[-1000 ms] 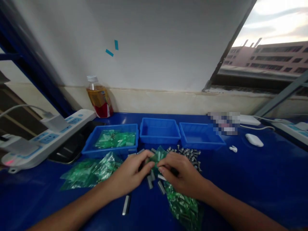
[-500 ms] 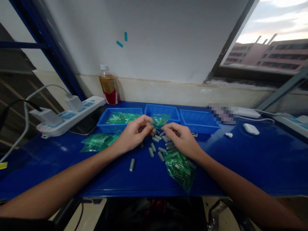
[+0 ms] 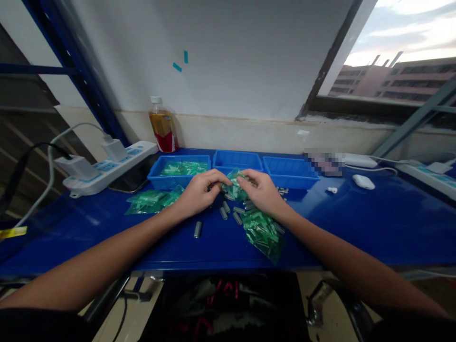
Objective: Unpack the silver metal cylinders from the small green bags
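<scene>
My left hand (image 3: 198,192) and my right hand (image 3: 261,192) meet over the middle of the blue table (image 3: 356,223), both pinching one small green plastic bag (image 3: 233,186) between their fingertips. Several short grey metal cylinders (image 3: 228,211) lie on the table just under and in front of the hands, one cylinder (image 3: 197,229) apart to the left. A heap of filled green bags (image 3: 263,231) lies by my right wrist. Another pile of green bags (image 3: 151,199) lies left of my left hand.
Three blue trays stand in a row behind the hands: the left tray (image 3: 156,172) holds green bags, then the middle tray (image 3: 238,158) and the right tray (image 3: 290,167). A drink bottle (image 3: 163,126) stands at the wall. A power strip (image 3: 107,166) lies left, an earbud case (image 3: 363,181) right.
The view has pulled back and down, showing the table's front edge. Both hands have closed in on the green bag and brought it lower, from over the middle tray to just above the cylinders.
</scene>
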A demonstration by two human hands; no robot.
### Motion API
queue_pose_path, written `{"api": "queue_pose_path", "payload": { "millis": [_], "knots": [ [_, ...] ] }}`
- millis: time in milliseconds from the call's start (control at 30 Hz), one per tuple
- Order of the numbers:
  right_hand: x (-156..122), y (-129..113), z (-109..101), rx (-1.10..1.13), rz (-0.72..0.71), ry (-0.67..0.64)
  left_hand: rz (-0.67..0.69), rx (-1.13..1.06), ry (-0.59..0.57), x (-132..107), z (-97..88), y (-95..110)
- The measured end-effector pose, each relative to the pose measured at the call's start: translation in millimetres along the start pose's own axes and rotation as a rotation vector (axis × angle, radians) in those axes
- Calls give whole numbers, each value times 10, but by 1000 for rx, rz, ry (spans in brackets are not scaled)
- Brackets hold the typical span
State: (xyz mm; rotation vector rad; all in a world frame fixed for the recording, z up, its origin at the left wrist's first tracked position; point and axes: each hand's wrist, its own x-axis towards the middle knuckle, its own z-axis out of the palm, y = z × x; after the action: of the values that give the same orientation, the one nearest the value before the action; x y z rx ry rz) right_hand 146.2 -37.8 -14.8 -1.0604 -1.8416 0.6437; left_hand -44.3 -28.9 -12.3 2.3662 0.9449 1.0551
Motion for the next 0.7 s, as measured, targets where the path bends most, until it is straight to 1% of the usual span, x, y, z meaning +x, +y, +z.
{"api": "queue_pose_path", "payload": {
  "millis": [67, 133, 233, 300, 367, 433, 533, 600, 633, 700],
  "knots": [
    [28, 33, 37, -68, -62, 8, -27, -8, 1, -9, 5, -40],
    [50, 54, 46, -132, -155, 40, -43, -34, -7, -6, -9, -43],
    [62, 61, 2, -215, -284, 110, -42, -70, -31, 14, -35, 6],
    [52, 58, -46, -240, -339, 142, -61, -84, -28, 27, -29, 40],
    [28, 60, -89, -253, -383, 166, -102, -126, -29, 37, 6, 51],
    [0, 69, -116, -272, -425, 183, -170, -197, -28, 44, 59, 43],
    [-35, 87, -120, -290, -497, 168, -297, -311, 8, 53, 124, 22],
    [-46, 101, -107, -290, -534, 142, -342, -325, 35, 62, 139, 13],
    [-50, 110, -99, -292, -547, 131, -336, -296, 40, 67, 139, 9],
    [-56, 130, -84, -302, -562, 115, -283, -177, 36, 75, 134, -2]
  ]
}}
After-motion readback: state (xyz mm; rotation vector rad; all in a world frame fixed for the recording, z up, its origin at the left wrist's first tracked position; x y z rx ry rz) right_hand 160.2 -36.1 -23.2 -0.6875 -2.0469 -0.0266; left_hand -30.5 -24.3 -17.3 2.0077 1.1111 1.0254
